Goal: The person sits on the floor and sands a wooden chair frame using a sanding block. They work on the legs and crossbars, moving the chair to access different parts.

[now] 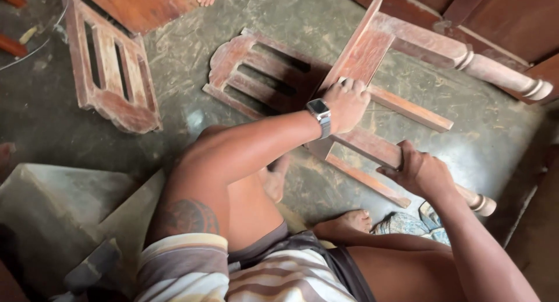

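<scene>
A reddish wooden frame (pixel 372 104), an unfinished chair part with turned legs, was seen lying tilted on the dusty floor (pixel 233 22). It was taken as the landmark for all positions below.

Step in hand, as judged: the frame was being steadied and worked by hand, probably sanded or fitted; which of the two could not be told. No tool was visible in either hand.

Left hand (pixel 346 104): closed over the frame's upper flat rail, fingers curled around the edge, a wristwatch (pixel 319 112) on the wrist. Whether anything was pinched under the palm could not be told.

Right hand (pixel 420 171): closed round the lower rail of the frame, near the turned leg (pixel 483 204) at its lower end. The grip appeared firm; the fingertips were hidden behind the rail.

The frame therefore lay directly under both hands, held at two points, with its middle rails between them. A bare foot (pixel 349 221) rested just below the frame.

Next move, as judged: one hand would need to hold firm as an anchor while the other shifted along a rail, so that the tilted frame did not rock.

A carved slatted back (pixel 256 75) lay flat to the left of the frame, partly under it. A second slatted piece (pixel 113 75) lay further left, well apart.
</scene>
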